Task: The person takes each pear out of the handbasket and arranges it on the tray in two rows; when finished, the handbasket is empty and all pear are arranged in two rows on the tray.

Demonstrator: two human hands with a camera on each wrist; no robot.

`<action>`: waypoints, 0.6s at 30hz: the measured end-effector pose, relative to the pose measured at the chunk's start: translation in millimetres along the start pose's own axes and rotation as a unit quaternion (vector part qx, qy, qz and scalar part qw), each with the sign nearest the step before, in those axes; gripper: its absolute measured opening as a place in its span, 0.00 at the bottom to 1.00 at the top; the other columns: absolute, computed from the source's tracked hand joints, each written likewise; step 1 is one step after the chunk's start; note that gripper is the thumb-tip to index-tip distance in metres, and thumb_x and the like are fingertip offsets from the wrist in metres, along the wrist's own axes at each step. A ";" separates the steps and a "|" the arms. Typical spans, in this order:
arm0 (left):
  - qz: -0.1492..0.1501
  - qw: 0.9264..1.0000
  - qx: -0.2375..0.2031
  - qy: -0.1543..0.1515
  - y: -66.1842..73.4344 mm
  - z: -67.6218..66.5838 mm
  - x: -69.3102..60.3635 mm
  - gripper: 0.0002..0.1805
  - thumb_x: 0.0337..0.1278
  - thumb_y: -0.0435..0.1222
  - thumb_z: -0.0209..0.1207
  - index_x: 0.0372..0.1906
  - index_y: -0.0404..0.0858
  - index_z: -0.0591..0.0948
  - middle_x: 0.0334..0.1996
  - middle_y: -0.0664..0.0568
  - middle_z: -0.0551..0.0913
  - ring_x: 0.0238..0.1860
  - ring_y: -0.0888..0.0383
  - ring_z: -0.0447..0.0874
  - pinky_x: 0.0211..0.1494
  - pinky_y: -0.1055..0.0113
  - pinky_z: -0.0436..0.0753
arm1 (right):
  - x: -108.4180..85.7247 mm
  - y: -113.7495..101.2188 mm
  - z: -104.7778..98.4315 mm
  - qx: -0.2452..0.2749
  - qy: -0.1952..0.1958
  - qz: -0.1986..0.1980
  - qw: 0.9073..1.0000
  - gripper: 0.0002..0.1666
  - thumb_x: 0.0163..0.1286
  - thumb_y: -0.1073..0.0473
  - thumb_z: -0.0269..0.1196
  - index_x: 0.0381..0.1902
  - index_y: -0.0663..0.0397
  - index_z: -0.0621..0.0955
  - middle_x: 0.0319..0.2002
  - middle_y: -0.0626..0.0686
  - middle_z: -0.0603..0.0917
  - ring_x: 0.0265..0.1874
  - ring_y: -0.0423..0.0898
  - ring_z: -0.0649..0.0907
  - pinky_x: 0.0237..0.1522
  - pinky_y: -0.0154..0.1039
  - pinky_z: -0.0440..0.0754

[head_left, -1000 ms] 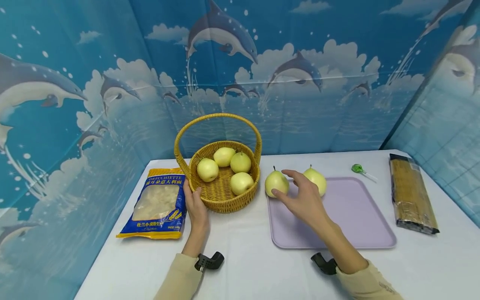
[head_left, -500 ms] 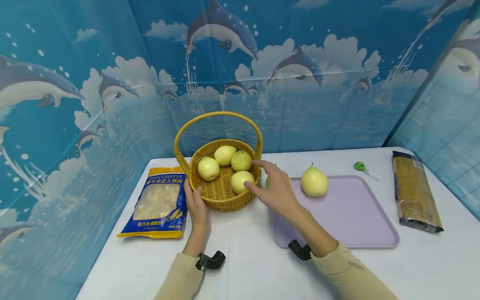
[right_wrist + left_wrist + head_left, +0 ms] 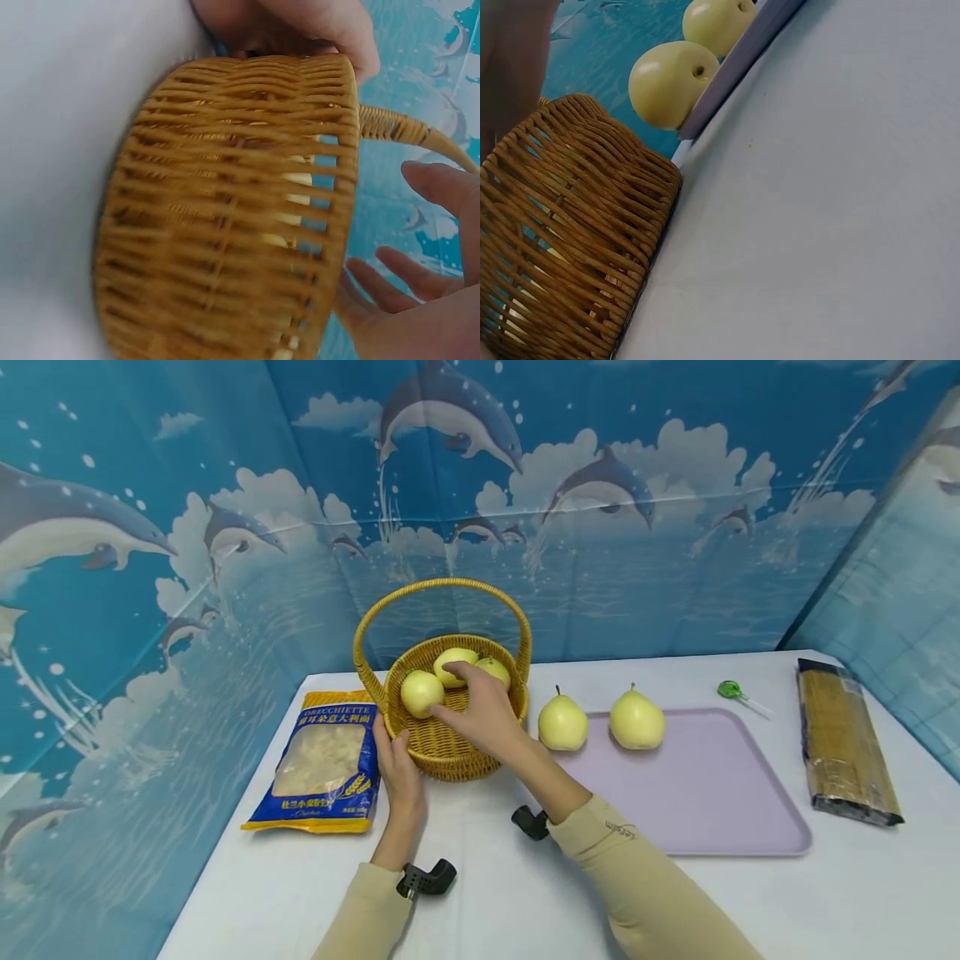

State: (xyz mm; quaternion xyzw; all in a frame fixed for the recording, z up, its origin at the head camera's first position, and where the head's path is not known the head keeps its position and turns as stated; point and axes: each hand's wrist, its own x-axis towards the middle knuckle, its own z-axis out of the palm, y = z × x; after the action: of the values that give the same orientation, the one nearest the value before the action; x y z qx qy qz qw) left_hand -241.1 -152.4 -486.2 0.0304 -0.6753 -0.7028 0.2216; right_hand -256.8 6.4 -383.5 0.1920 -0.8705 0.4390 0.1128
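Your right hand [image 3: 486,710] is spread wide over the basket [image 3: 453,768], holding nothing — the leftmost pear [image 3: 420,693] inside is just left of your thumb, but you can't tell if they touch. It looks round, so its long way is hidden. Your left hand [image 3: 401,777] holds the basket's near left side. Mind the tall handle [image 3: 442,583] — there's room on its near side.

We classify the site as an improvised tabletop recording booth; the building around it is hidden, so we cannot determine its type. We identify the booth by the blue dolphin-print fabric backdrop [image 3: 592,585], which closes off the rear, left and right sides, and by the white-covered table [image 3: 480,877] directly before it. We also note the pair of black wrist-mounted devices [image 3: 429,878].
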 end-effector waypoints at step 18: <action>0.001 1.000 -0.006 0.001 -0.9 0.2 0.1 0.34 0.76 0.36 0.42 0.84 0.51 0.58 0.82 0.57 0.60 0.82 0.59 0.56 0.87 0.57 0.55 | 35.7 6.1 52.0 0.133 -0.011 0.116 0.984 0.38 0.68 0.54 0.73 0.74 0.51 0.76 0.72 0.56 0.78 0.68 0.57 0.79 0.67 0.54 0.81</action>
State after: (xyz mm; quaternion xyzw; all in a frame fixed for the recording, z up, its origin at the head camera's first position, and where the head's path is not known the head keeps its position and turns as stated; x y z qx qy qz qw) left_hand -241.6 -152.3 -487.0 0.0289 -0.6707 -0.7066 0.2236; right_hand -293.1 -40.7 -405.5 0.1076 -0.8219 0.5588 0.0255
